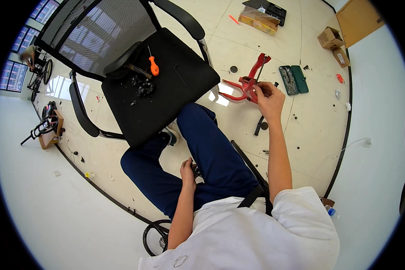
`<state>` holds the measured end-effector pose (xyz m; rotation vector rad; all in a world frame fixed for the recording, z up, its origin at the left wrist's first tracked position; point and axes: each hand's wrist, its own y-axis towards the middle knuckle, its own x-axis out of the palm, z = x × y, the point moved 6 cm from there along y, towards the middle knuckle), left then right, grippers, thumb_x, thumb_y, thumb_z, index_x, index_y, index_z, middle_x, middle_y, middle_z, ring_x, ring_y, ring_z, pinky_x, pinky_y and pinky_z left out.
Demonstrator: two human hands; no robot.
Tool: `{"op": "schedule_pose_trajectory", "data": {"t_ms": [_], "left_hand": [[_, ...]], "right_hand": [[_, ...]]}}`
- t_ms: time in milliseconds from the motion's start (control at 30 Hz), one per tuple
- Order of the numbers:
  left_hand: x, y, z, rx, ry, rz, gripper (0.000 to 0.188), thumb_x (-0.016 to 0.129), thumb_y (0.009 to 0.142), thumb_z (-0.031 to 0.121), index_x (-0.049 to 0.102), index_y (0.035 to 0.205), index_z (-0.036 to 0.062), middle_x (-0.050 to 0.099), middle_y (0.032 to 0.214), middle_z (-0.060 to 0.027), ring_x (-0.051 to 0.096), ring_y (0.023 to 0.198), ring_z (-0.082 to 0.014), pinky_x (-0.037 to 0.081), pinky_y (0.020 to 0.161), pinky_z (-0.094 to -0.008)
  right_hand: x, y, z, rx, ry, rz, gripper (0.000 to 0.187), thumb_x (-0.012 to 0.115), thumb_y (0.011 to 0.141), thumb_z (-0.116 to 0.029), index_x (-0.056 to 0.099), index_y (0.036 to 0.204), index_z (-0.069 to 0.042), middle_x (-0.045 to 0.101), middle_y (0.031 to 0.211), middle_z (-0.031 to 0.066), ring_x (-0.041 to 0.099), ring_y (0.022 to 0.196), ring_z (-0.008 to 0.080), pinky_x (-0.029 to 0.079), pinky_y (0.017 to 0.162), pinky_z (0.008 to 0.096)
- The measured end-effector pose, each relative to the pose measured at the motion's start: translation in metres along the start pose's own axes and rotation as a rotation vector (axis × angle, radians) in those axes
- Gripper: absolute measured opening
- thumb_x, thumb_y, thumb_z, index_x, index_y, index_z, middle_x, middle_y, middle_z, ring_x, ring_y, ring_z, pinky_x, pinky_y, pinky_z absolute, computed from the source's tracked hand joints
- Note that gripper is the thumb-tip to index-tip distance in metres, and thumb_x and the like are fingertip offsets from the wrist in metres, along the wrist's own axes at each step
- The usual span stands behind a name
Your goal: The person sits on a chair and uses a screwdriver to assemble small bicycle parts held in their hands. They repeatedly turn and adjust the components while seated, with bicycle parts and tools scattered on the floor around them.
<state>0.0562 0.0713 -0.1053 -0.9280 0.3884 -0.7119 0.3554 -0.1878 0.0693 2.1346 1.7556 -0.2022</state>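
My right hand [271,101] is raised over a red frame-like part [245,87] on the floor, thumb and fingers pinched together. Whatever they pinch is too small to make out; whether they touch the red part I cannot tell. My left hand [187,173] rests by my thigh with its fingers closed round a small dark part [196,170], mostly hidden. In front of me, a black office chair seat [189,67] bears an orange-handled screwdriver [153,66], a black hex key [181,75], a black bicycle saddle [123,58] and a clump of small black parts [142,86].
Right of the red part lies an open green case [294,80] of small metal pieces. Farther off are an open carton [258,20] and cardboard boxes [330,39]. Small black parts are scattered over the floor. A black wheel [156,237] lies at lower left; another person [29,55] is at far left.
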Motion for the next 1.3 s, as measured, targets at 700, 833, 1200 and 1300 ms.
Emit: {"op": "schedule_pose_trajectory", "data": {"t_ms": [700, 833, 1200, 1300], "left_hand": [[0.0, 0.0, 0.0, -0.002, -0.01, 0.003, 0.034, 0.059, 0.09, 0.035, 0.054, 0.107, 0.0065, 0.055, 0.074, -0.0043, 0.052, 0.066, -0.0142, 0.043, 0.06, -0.029], [0.001, -0.001, 0.001, 0.005, 0.008, -0.001, 0.029, 0.056, 0.091, 0.034, 0.055, 0.103, 0.0072, 0.054, 0.075, -0.0021, 0.054, 0.067, -0.0133, 0.046, 0.06, -0.0287], [-0.001, 0.002, -0.002, -0.009, 0.026, -0.005, 0.028, 0.055, 0.092, 0.032, 0.055, 0.104, 0.0067, 0.055, 0.08, -0.0021, 0.055, 0.071, -0.0135, 0.049, 0.063, -0.0294], [-0.002, 0.001, -0.001, -0.022, 0.054, 0.004, 0.029, 0.055, 0.092, 0.032, 0.055, 0.105, 0.0065, 0.055, 0.082, -0.0026, 0.055, 0.072, -0.014, 0.049, 0.064, -0.0299]], "right_hand": [[-0.001, -0.013, 0.023, 0.137, 0.278, 0.079, 0.012, 0.063, 0.085, 0.001, 0.061, 0.094, 0.009, 0.067, 0.085, 0.0133, 0.068, 0.075, 0.0157, 0.055, 0.069, 0.0241], [-0.01, -0.016, 0.049, 0.205, 0.288, 0.104, 0.013, 0.064, 0.084, -0.001, 0.062, 0.093, 0.009, 0.067, 0.082, 0.0129, 0.068, 0.071, 0.0154, 0.055, 0.065, 0.0246], [-0.066, -0.127, 0.229, 0.829, 0.056, 0.038, 0.017, 0.058, 0.086, -0.009, 0.061, 0.096, 0.004, 0.068, 0.081, 0.0132, 0.067, 0.067, 0.0208, 0.056, 0.061, 0.0299], [-0.05, -0.169, 0.272, 1.026, 0.05, -0.083, 0.019, 0.057, 0.086, -0.012, 0.062, 0.099, 0.002, 0.068, 0.082, 0.0143, 0.068, 0.069, 0.0231, 0.057, 0.062, 0.0321]]}}
